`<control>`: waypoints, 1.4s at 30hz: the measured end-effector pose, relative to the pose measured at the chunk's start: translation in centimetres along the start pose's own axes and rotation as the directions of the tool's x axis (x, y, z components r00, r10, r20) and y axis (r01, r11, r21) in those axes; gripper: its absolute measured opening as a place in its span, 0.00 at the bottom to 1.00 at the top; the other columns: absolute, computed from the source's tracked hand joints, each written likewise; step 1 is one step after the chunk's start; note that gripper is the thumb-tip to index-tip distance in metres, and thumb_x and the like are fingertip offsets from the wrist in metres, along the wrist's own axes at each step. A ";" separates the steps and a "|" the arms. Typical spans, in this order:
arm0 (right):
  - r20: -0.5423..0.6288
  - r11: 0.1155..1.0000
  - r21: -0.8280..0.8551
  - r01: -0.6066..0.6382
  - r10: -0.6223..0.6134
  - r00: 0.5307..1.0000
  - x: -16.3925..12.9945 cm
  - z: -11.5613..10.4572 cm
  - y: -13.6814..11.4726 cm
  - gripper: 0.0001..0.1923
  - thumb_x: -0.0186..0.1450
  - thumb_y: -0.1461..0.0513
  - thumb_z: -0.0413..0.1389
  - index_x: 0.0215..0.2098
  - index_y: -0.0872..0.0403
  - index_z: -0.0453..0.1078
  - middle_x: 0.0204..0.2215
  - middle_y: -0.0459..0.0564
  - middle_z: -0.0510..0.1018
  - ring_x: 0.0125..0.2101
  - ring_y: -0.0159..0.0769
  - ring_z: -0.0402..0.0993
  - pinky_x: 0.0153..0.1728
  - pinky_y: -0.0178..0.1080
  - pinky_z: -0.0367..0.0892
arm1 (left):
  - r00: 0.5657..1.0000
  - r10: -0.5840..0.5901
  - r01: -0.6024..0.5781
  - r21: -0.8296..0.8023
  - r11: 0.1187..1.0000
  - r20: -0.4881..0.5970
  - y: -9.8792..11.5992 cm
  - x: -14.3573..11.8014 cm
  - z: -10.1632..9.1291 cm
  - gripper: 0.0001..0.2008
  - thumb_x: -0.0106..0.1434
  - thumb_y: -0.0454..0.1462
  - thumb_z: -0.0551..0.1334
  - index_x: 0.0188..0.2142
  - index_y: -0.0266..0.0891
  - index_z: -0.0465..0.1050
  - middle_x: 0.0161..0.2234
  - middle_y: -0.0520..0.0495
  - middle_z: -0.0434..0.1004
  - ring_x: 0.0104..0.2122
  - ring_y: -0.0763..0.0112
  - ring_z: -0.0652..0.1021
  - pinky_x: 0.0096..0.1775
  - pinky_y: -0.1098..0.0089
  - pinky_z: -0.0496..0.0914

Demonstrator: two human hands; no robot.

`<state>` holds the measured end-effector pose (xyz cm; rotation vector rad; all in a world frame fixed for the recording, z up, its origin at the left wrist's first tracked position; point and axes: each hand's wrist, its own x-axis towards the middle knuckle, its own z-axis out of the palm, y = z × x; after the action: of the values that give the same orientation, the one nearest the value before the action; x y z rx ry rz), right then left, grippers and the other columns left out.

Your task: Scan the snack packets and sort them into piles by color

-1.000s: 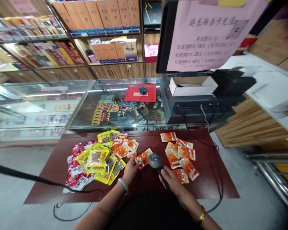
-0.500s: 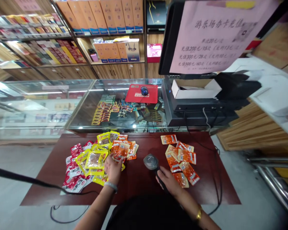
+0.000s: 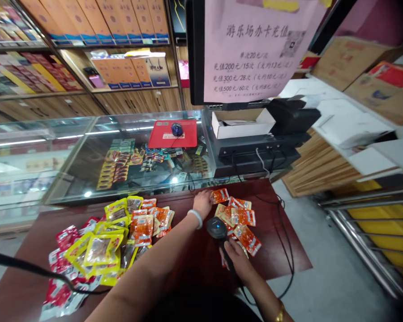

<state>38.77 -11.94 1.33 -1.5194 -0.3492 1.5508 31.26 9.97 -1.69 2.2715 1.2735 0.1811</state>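
I have the left hand (image 3: 202, 203) stretched forward across a dark red table (image 3: 270, 241), its fingers at the near-left end of a small orange packet (image 3: 219, 196). That packet lies at the far edge of a loose heap of matching orange packets (image 3: 243, 217) on the right side of the table. The fingers are curled, but their tips are partly hidden, so I cannot tell whether they pinch the packet or only touch it. The right hand (image 3: 238, 256) is wrapped around the handle of a dark handheld scanner (image 3: 216, 227), whose rounded head points away, just beside the heap. I judge the packet to be light and soft, its shiny film slippery and apt to slide over its neighbours; the flat sealed margin looks the best place to take hold, with thumb and finger, sparing the filled middle a squeeze. The scanner looks stiff and heavier at the head, so its handle suits a full grip. To the left lie more orange packets (image 3: 143, 230), then yellow packets (image 3: 102, 250) and red packets (image 3: 62, 286).
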 end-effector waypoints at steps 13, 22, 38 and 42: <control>-0.048 0.998 0.032 -0.059 0.060 0.997 -0.8 0.2 -0.3 0.33 0.48 0.35 0.60 0.34 0.53 0.66 0.15 0.38 0.67 0.13 0.23 0.57 0.13 0.27 0.50 | 0.951 -0.200 0.215 -0.039 0.976 0.234 -2.5 0.6 1.5 0.11 0.57 0.40 0.64 0.38 0.36 0.72 0.36 0.41 0.78 0.37 0.65 0.77 0.39 0.69 0.66; 0.197 0.990 -0.142 0.022 0.007 0.980 -0.3 2.9 0.9 0.32 0.55 0.35 0.55 0.39 0.52 0.68 0.16 0.39 0.66 0.14 0.25 0.57 0.14 0.30 0.49 | 0.847 -0.529 0.374 -0.639 0.672 -0.060 -12.2 -9.8 -1.8 0.11 0.56 0.44 0.60 0.26 0.39 0.65 0.21 0.55 0.65 0.22 0.76 0.67 0.27 0.75 0.61; 0.433 0.949 -0.279 0.151 -0.016 0.901 -0.9 6.4 -0.1 0.29 0.60 0.38 0.53 0.41 0.55 0.68 0.18 0.39 0.63 0.16 0.27 0.57 0.16 0.30 0.51 | 0.587 -0.702 0.458 -0.550 0.698 -0.402 -17.1 -18.5 -6.6 0.16 0.57 0.48 0.59 0.36 0.38 0.68 0.31 0.48 0.72 0.32 0.66 0.73 0.36 0.66 0.69; 0.322 0.962 -0.248 0.111 -0.026 0.946 -1.2 4.6 1.1 0.30 0.59 0.38 0.54 0.41 0.54 0.68 0.19 0.40 0.65 0.19 0.28 0.60 0.17 0.30 0.53 | 0.602 -0.466 0.431 -0.227 0.873 -0.649 -15.6 -16.7 -7.8 0.20 0.59 0.43 0.60 0.49 0.38 0.67 0.47 0.39 0.71 0.50 0.55 0.70 0.53 0.56 0.64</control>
<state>34.04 -11.63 2.22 -1.4334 -0.8134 1.7469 7.55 5.69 -0.68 1.7832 2.1517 0.9327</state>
